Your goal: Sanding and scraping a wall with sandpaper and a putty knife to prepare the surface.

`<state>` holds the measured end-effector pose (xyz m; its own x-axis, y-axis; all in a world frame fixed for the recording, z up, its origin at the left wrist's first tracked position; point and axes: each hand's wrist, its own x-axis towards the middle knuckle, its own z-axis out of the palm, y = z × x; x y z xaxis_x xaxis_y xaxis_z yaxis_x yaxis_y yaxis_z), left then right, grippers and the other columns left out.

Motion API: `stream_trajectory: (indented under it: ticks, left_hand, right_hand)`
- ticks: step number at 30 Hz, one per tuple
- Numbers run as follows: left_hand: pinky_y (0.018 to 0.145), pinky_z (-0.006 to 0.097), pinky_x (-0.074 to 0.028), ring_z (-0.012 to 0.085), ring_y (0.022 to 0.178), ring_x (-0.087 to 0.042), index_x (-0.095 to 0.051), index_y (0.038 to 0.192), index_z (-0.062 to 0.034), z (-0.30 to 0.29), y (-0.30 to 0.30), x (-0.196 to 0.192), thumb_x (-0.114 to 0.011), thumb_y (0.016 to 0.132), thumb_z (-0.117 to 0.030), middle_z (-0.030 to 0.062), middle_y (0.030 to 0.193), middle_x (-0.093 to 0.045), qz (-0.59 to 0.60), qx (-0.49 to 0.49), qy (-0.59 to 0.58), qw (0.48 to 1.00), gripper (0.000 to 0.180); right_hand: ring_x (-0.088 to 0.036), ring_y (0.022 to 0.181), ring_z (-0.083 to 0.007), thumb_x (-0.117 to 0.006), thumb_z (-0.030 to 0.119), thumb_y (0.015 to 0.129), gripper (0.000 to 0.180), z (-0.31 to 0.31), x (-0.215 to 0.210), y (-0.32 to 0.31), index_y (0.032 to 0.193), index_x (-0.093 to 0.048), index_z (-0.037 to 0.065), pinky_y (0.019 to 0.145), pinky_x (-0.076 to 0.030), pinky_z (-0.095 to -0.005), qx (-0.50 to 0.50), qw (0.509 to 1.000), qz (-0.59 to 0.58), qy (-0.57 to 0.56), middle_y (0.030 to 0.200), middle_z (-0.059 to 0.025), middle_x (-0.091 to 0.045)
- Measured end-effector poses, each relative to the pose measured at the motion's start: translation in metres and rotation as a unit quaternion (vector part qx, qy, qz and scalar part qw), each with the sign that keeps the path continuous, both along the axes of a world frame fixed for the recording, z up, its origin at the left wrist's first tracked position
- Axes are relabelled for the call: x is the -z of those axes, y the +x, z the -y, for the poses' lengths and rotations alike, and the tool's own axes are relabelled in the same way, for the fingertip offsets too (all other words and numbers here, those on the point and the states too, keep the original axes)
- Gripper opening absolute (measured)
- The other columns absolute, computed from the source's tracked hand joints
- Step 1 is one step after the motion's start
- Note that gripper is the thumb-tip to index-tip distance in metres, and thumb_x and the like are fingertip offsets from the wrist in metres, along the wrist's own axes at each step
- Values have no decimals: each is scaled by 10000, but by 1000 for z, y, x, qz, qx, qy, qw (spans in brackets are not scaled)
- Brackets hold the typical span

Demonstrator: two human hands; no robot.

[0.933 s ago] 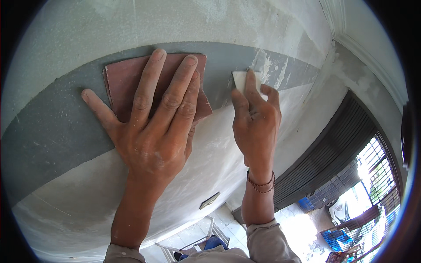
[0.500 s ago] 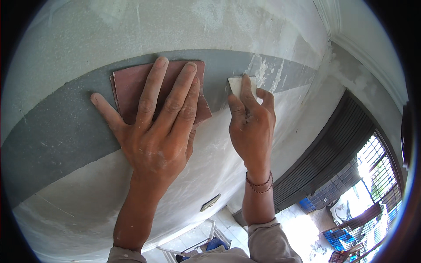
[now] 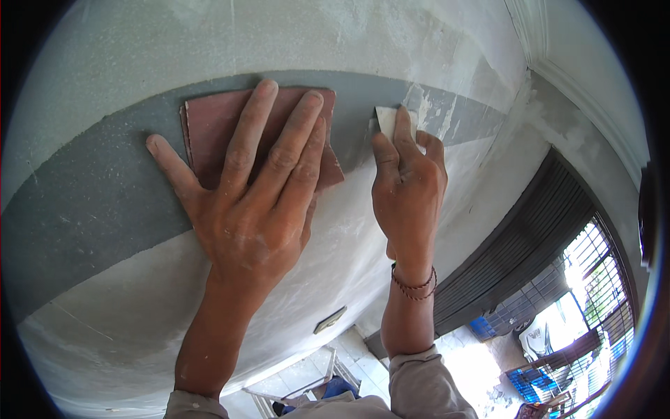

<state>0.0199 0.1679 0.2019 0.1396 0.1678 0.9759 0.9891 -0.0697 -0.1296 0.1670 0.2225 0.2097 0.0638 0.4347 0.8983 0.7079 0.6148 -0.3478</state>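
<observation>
Left hand (image 3: 252, 213) spread open, lying flat over a reddish-brown, roughly rectangular sandpaper-like sheet (image 3: 211, 133) that I see at 11 o'clock, against the dark-grey band (image 3: 91, 202) on the pale grey wall (image 3: 293, 42). Right hand (image 3: 410, 190) closed, pinching an off-white flat piece (image 3: 387, 120), material unclear from my end, at 1 o'clock on the same band; flaky whitish patches (image 3: 416, 98) at its 2 o'clock. Dark slatted shutter (image 3: 520, 241) at 3 o'clock.

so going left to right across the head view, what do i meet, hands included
Left hand flat over a reddish-brown sheet → right hand pinching a small pale flat piece → barred grille in bright light
</observation>
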Motion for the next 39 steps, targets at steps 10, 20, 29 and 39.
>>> stream_trajectory:
  ticks: [10, 20, 29, 39]
  left_hand:
    - [1044, 665, 95, 184, 1292, -392, -622, 1129, -245, -2, -3, 3, -662, 765, -202, -136, 1259, -547, 25, 24, 22, 999, 369]
    - [1039, 671, 104, 176, 1279, -408, -632, 1107, -252, -7, -1, 4, -660, 766, -204, -139, 1237, -561, 28, 30, 33, 999, 345]
    - [1050, 650, 112, 175, 1278, -410, -634, 1099, -266, -6, 1, 3, -630, 796, -260, -137, 1234, -564, 27, 7, 34, 999, 304]
    - [1049, 641, 131, 173, 1282, -405, -634, 1098, -270, -6, 0, 2, -621, 804, -254, -129, 1228, -570, 18, 19, 38, 999, 295]
  right_hand:
    - [-598, 891, -344, -616, 132, 844, 382, 6, -1, -4, 1192, -563, -14, 707, -505, -369, -4, 1000, 12, -9, 953, -294, -556]
    - [-619, 835, -303, -624, 143, 849, 369, 4, 3, 0, 1171, -575, -30, 648, -528, -324, -19, 1000, 9, 6, 959, -290, -539]
    - [-615, 836, -325, -633, 133, 840, 382, 1, 4, 1, 1183, -569, -23, 647, -519, -324, -21, 999, 32, 27, 953, -303, -533]
    - [-580, 929, -354, -617, 133, 848, 373, 2, -3, 0, 1186, -568, -18, 647, -515, -341, -14, 999, 27, 27, 914, -306, -556]
